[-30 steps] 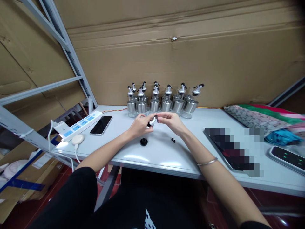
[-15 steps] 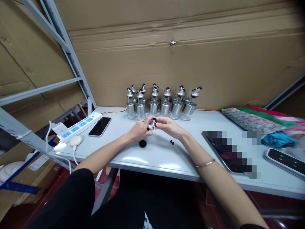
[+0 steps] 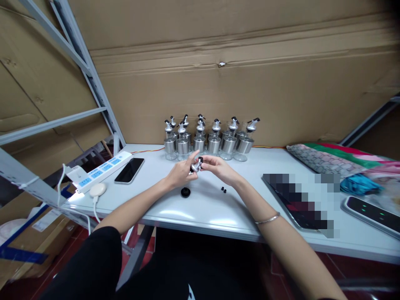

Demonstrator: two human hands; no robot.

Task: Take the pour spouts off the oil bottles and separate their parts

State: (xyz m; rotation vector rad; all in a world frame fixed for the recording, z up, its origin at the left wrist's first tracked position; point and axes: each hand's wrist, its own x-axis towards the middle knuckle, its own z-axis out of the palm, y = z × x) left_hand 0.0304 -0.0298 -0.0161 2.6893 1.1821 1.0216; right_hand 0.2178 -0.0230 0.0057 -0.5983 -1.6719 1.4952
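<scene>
Between my two hands, above the white table (image 3: 200,204), is a silver bottle pourer spout (image 3: 196,167) with a black tip. My left hand (image 3: 179,174) holds its wide base, with one finger raised. My right hand (image 3: 221,170) pinches at the spout's tip end; its fingertips partly hide that part. On the table below my left hand lies a round black cap (image 3: 185,192). Two tiny black pieces (image 3: 223,190) lie below my right hand. Behind my hands stand several glass bottles (image 3: 213,146) with steel sleeves and silver-and-black pourers.
To the left are a phone (image 3: 129,171), a white power strip (image 3: 104,171) and a round white charger (image 3: 98,190) with its cable. A dark, partly blurred tablet-like device (image 3: 290,204), a device with green lights (image 3: 371,212) and colourful bags (image 3: 340,162) lie to the right. Cardboard (image 3: 200,87) stands behind.
My left fingers have loosened and one has lifted, so more of the pourer spout shows. My right hand stays at its tip. The whole view has shifted slightly.
</scene>
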